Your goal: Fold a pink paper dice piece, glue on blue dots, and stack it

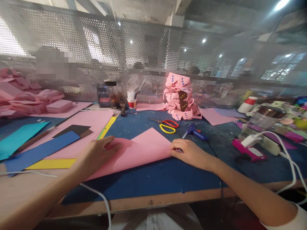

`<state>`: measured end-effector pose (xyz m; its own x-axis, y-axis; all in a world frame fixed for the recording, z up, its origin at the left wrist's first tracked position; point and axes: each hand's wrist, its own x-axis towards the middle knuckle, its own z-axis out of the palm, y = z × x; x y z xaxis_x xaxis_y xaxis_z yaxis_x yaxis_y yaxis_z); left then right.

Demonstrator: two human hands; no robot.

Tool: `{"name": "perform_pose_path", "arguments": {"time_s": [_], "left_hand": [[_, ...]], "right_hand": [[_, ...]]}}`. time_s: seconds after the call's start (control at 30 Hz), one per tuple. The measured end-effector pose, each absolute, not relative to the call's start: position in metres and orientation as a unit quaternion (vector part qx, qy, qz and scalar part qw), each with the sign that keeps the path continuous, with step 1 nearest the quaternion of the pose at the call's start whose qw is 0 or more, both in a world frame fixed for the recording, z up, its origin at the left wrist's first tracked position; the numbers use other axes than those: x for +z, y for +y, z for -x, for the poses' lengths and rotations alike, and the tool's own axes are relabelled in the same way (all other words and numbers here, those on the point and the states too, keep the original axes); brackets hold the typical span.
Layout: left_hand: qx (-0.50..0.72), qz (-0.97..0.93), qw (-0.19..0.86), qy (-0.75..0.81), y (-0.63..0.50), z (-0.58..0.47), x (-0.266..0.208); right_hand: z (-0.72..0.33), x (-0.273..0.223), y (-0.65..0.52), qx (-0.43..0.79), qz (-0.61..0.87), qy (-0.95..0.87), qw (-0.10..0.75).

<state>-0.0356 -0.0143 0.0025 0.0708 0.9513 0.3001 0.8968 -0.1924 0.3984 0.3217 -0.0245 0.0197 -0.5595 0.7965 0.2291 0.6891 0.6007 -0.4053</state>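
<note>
A sheet of pink paper [141, 148] lies over the blue table mat, one corner pointing away from me and its left part curling upward. My left hand [100, 153] is closed on the paper's left side, thumb on top. At the right end, my right hand [183, 150] pinches the paper's edge between thumb and fingers. Just beyond the sheet lie scissors [168, 126] with one red and one yellow handle loop. A blue glue gun [195, 131] rests beside them, above my right hand.
Pink folded pieces with blue dots [178, 95] are stacked at the back. Blue card [43, 150] and teal card [21, 139] lie left, near a pile of pink pieces [31, 92]. A jar [114, 95] and paper cup [131, 101] stand behind. White cables [291, 163] hang right.
</note>
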Motion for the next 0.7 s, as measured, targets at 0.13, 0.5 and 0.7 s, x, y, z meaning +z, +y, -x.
{"name": "perform_pose_path", "arguments": {"time_s": [0.13, 0.5, 0.7], "left_hand": [[0.182, -0.742, 0.023, 0.644, -0.016, 0.034, 0.008], [0.440, -0.675, 0.083, 0.587, -0.058, 0.028, 0.035], [0.391, -0.624, 0.367, 0.569, -0.055, 0.060, 0.032]], "right_hand": [[-0.321, 0.014, -0.020, 0.157, 0.435, -0.860, 0.215], [-0.322, 0.006, -0.020, 0.154, 0.424, -0.859, 0.242], [-0.324, 0.009, -0.020, 0.168, 0.413, -0.856, 0.260]]}}
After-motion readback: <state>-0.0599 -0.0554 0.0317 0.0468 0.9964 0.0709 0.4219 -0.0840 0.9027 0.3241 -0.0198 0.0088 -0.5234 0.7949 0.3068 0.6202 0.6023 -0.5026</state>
